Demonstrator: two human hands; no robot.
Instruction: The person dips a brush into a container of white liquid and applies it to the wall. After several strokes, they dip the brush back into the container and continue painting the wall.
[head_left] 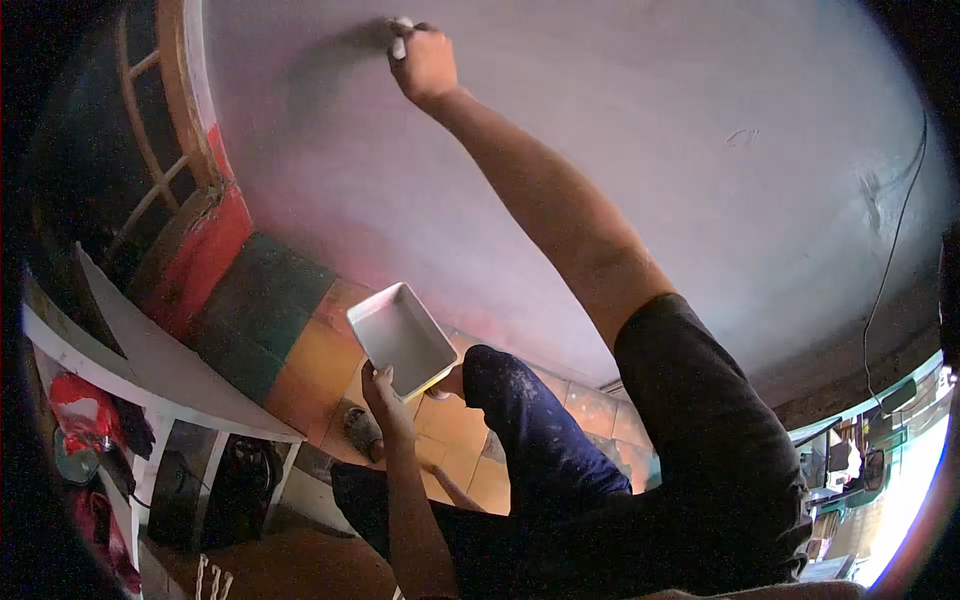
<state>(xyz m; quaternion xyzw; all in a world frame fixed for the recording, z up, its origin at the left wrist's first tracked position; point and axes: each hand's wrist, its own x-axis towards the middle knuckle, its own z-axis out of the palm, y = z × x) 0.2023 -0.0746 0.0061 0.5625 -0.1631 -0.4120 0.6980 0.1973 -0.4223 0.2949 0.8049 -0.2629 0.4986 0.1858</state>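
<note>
High on the pale wall (640, 130), my right hand (426, 66) is closed round a small light-coloured tool (399, 46), whose working end is too small to make out. A dark shadow falls on the wall to its left. Lower down, my left hand (384, 392) grips the near edge of a white rectangular tray (402, 337), thumb over the rim. The tray is tilted, with its inside showing and a bit of yellow on its outer side.
A wooden-framed window or door (172, 100) stands at the left above a red ledge (205, 250). White shelves (150, 440) with bags are at the lower left. Tiled floor (320, 370) lies below. A cable (896, 260) hangs down the wall at right.
</note>
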